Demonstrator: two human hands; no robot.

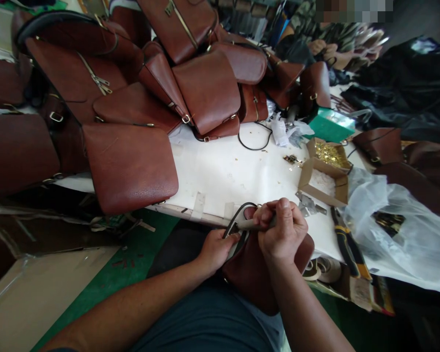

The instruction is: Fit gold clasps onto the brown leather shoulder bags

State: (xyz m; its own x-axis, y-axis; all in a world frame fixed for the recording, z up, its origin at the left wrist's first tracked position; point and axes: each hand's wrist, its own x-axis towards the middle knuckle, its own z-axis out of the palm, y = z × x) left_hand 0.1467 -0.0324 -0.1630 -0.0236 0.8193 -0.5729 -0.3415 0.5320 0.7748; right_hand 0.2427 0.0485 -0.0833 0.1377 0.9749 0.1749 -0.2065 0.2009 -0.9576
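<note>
The brown bag (247,276) lies on the person's lap, close against the near edge of the white table (205,176), with its upper part between the two hands. The left hand (218,252) grasps a black-edged strap (237,212) at the upper side of this bag, thumb laid along it, and the right hand (282,234) is clenched in a fist around a pale rod-like tool (246,225), which points toward the left fingers. The meeting place is small and partly covered by the fingers, so I cannot tell with certainty what the tool is or whether its end touches the strap. To work well here, I think the left hand should hold the strap firm and flat, with its thumb out of the tool's line, while the right hand gives pressure slowly, because a slip could scratch the leather-like surface or hurt the thumb. This surface is smooth and softly shining; the bag's body looks rounded and rather flexible, whereas the strap curves in a springy arch. On the table, the flap of a bag (132,164) has rounded corners and fine grain, and the cardboard box (330,154) holds small, glittering gold-coloured pieces.
</note>
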